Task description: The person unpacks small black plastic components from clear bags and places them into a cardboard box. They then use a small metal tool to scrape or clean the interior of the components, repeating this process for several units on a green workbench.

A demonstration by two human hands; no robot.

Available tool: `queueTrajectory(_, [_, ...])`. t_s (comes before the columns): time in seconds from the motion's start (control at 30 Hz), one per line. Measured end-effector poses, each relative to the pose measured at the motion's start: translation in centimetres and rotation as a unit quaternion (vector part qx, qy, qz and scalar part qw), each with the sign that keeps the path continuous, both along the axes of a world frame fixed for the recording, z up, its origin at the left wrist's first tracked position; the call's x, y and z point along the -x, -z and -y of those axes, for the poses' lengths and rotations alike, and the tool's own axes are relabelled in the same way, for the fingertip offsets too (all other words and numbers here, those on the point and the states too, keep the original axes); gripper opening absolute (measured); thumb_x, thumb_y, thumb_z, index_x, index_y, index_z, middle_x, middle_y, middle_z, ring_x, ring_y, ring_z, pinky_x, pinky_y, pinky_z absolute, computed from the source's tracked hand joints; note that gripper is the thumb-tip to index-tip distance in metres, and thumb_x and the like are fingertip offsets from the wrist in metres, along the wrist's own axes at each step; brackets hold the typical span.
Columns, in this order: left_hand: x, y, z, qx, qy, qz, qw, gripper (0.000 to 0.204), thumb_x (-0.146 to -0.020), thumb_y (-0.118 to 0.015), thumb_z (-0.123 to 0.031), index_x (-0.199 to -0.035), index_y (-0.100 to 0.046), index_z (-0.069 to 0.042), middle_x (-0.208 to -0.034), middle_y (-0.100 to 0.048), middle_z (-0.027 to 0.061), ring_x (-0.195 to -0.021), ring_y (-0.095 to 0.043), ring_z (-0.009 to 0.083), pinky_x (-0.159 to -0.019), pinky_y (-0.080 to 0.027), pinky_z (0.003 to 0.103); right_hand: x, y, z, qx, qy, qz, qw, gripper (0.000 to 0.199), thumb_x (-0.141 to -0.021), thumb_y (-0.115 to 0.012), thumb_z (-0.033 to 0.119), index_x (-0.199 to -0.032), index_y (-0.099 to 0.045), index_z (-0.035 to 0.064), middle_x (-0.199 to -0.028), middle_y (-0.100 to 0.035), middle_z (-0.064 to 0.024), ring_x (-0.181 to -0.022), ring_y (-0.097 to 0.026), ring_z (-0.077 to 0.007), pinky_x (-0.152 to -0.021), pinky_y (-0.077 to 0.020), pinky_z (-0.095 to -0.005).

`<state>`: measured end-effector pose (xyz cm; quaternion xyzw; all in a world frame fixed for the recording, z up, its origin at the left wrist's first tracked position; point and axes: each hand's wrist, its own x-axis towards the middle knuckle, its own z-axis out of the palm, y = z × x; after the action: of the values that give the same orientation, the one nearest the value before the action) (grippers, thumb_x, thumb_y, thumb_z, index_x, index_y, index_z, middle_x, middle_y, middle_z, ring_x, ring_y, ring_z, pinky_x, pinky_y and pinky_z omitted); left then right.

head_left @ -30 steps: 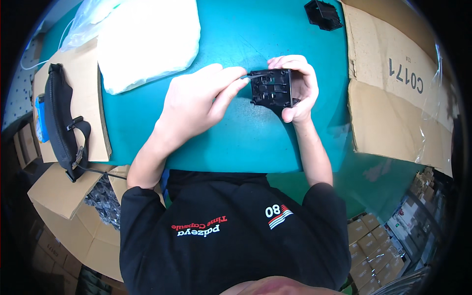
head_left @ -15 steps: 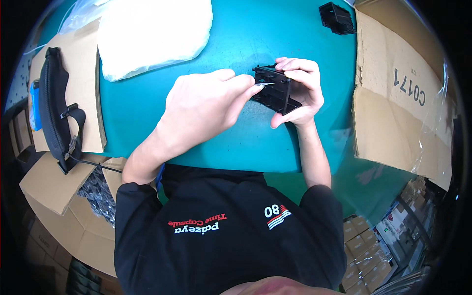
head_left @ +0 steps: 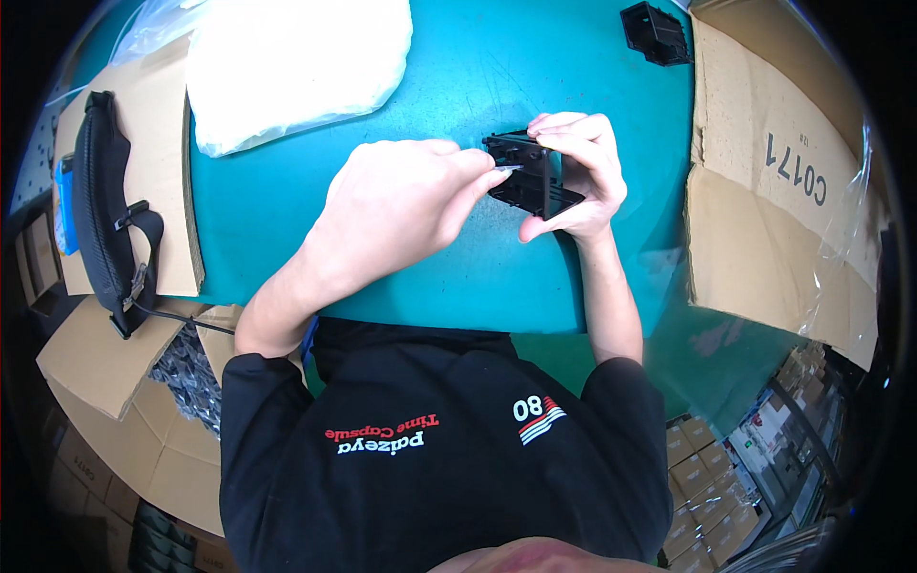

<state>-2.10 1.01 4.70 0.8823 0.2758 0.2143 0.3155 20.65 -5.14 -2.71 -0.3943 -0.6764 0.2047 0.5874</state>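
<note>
A black plastic frame part (head_left: 531, 176) is held edge-on above the teal table (head_left: 458, 76). My right hand (head_left: 576, 172) grips it from the right, fingers over its top and thumb under it. My left hand (head_left: 399, 202) reaches in from the left and pinches a thin, pale sliver (head_left: 507, 169) against the part's open side. Whatever lies inside the part is hidden by my fingers.
A second black plastic part (head_left: 655, 31) lies at the table's far edge. An open cardboard box (head_left: 774, 181) stands on the right. A white plastic bag (head_left: 291, 62) lies at the far left, beside a black strapped device (head_left: 105, 205) on cardboard. Boxes fill the floor below.
My right hand has turned the black part from face-up to edge-on and lifted it slightly. My left hand has stayed at the part's left side, fingertips pinched there.
</note>
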Motion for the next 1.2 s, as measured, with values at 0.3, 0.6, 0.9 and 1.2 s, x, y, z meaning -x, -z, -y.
queueTrajectory(0.3, [-0.1,1.3,0.5,-0.189,0.016,-0.137,0.972,0.016,-0.092,-0.071,-0.029,-0.091,-0.067,-0.014,-0.072,-0.056,0.0014,-0.063,-0.065,0.0193,-0.053,-0.049,0.033,-0.6,-1.0,-0.1,0.013,0.016,0.111,0.994,0.080,-0.045,-0.097,0.047,-0.108,-0.076,0.0033,-0.100,-0.067,-0.0072,-0.096,-0.066,-0.0243,-0.084,-0.0550,-0.0358])
queueTrajectory(0.6, [-0.8,1.9,-0.5,-0.232,-0.052,-0.036,0.971,0.014,-0.089,-0.075,-0.028,-0.097,-0.072,-0.017,-0.073,-0.051,0.0010,-0.061,-0.058,0.0164,-0.052,-0.045,0.031,-2.3,-0.8,0.0,0.019,0.060,0.018,0.998,0.086,-0.053,-0.096,0.049,-0.116,-0.069,-0.0020,-0.108,-0.064,-0.0105,-0.101,-0.063,-0.0238,-0.089,-0.0522,-0.0360])
queueTrajectory(0.9, [-2.0,3.7,-0.5,-0.074,-0.027,0.098,0.992,0.032,-0.085,-0.080,-0.015,-0.117,-0.076,-0.011,-0.076,-0.056,0.0049,-0.060,-0.055,0.0181,-0.053,-0.046,0.032,-1.2,-1.1,0.1,0.394,0.061,-0.546,0.736,0.084,-0.100,-0.035,0.074,-0.126,-0.063,-0.0003,-0.110,-0.072,-0.0180,-0.092,-0.073,-0.0308,-0.079,-0.0632,-0.0436])
queueTrajectory(1.2, [-2.2,4.3,-0.2,-0.087,0.003,0.117,0.989,0.028,-0.084,-0.081,-0.014,-0.109,-0.075,-0.005,-0.080,-0.061,0.0062,-0.062,-0.061,0.0187,-0.054,-0.049,0.031,-0.4,-0.4,0.7,0.413,0.010,-0.554,0.722,0.077,-0.100,-0.044,0.068,-0.126,-0.063,-0.0014,-0.109,-0.070,-0.0209,-0.098,-0.072,-0.0313,-0.083,-0.0631,-0.0440])
